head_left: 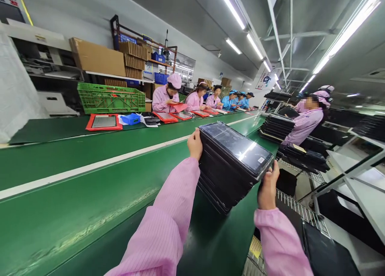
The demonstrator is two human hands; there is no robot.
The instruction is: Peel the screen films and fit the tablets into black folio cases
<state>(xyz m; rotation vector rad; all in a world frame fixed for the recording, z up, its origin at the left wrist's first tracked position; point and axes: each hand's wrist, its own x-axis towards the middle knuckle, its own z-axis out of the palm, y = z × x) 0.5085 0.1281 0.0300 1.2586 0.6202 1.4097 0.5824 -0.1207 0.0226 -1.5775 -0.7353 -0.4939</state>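
A tall stack of black trays [224, 175] stands on the green bench before me. On its top lies a black tray with a glossy dark screen panel [236, 145], which bears a small white label near its right corner. My left hand [195, 145] is closed at the far left corner of this top tray. At the right corner, my right hand [269, 185] grips the edge, thumb up by the rim, its other fingers partly hidden. Whether the top tray is lifted off the stack I cannot tell.
A green conveyor [126, 167] with a white edge strip runs along the left. Beyond it sit several co-workers with red-backed panels [104, 122] before them. A green crate [111, 98] stands far left. To the right are more black trays [276, 127], a wire rack [303, 212] and a standing person [306, 121].
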